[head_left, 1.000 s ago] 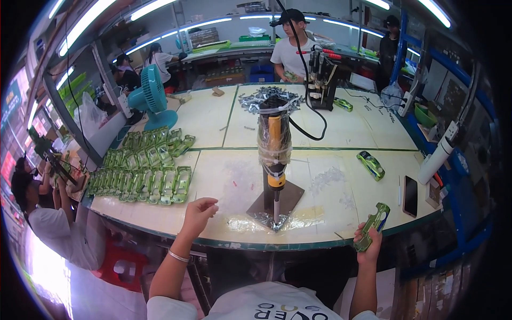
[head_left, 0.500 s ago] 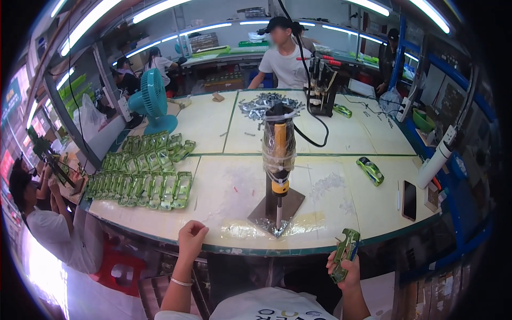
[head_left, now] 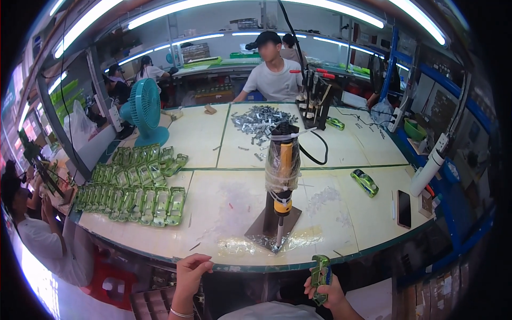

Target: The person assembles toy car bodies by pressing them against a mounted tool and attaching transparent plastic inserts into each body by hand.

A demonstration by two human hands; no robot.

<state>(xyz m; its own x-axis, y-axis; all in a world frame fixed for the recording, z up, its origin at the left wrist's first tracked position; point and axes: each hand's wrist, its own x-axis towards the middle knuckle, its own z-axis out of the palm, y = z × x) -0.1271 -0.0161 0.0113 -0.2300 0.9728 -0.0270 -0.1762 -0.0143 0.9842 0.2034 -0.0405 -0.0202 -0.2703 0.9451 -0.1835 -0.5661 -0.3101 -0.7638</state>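
Observation:
My right hand (head_left: 332, 293) grips a green toy car body (head_left: 320, 280), held upright just off the table's front edge. Its fingers wrap round the lower end of the shell. My left hand (head_left: 193, 272) is at the front edge further left, thumb and fingertips brought together; whatever they pinch, if anything, is too small to make out. Between the hands, an upright electric screwdriver (head_left: 282, 181), wrapped in clear film, stands on a stand with a metal base plate (head_left: 255, 234), its bit pointing down. Neither hand touches it.
Rows of green car shells (head_left: 129, 205) lie at the left, with a teal fan (head_left: 145, 112) behind. Small grey metal parts (head_left: 262, 120) are heaped mid-table. At the right lie a green toy car (head_left: 364, 182) and a phone (head_left: 404, 209). A co-worker (head_left: 274, 79) is opposite.
My right hand has moved left with the car body, and the shell is lower in view. My left hand sits lower too, its fingertips still together. The whole view has shifted slightly.

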